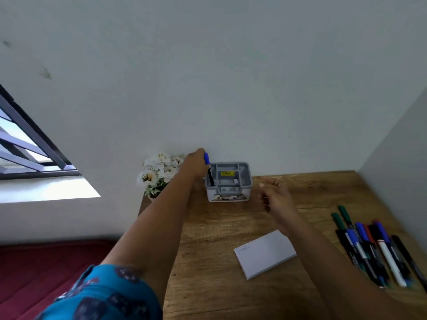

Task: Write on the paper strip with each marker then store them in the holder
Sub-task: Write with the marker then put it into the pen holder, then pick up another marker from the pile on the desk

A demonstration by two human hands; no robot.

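Over holder [228, 181], left-hand [196, 163] marker [208, 168].

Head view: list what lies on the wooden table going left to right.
White flowers → blue-capped marker in the left hand → grey holder → right hand → paper pad → loose markers.

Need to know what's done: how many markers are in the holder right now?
1. The blue-capped marker stands in the left compartment of the grey holder, left hand gripping its cap. The other compartments look empty, though the walls may hide something.
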